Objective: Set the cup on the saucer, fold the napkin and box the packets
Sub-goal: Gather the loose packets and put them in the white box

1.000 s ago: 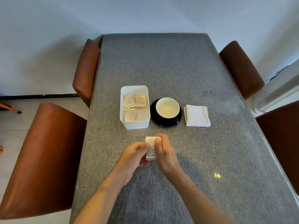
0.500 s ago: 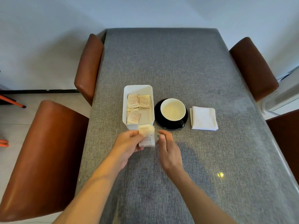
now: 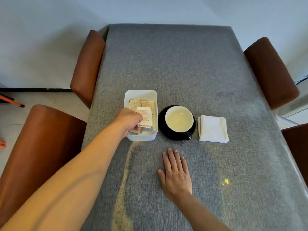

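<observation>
Your left hand (image 3: 129,120) reaches over the near wall of the white box (image 3: 141,138) and pinches a small stack of packets (image 3: 144,119) between thumb and fingers, holding it inside the box, above its floor. More packets lie flat at the far end of the box (image 3: 141,104) (two tan ones side by side, partly covered by the stack you hold). Whether the stack already touches the packets beneath it is hard to tell, since your knuckles hide its lower edge.

Your right hand (image 3: 176,174) lies palm down on the grey table (image 3: 216,80), fingers spread and holding nothing, on your side of the saucer and apart from it.

The cup (image 3: 179,118) sits upright on the black saucer (image 3: 161,122), just right of the box, its handle turned toward you. The napkin (image 3: 213,128) lies folded into a neat square just right of the saucer, not touching it.

Brown chairs stand along both sides of the table, one (image 3: 86,67) at the far left and one (image 3: 270,72) at the far right.
</observation>
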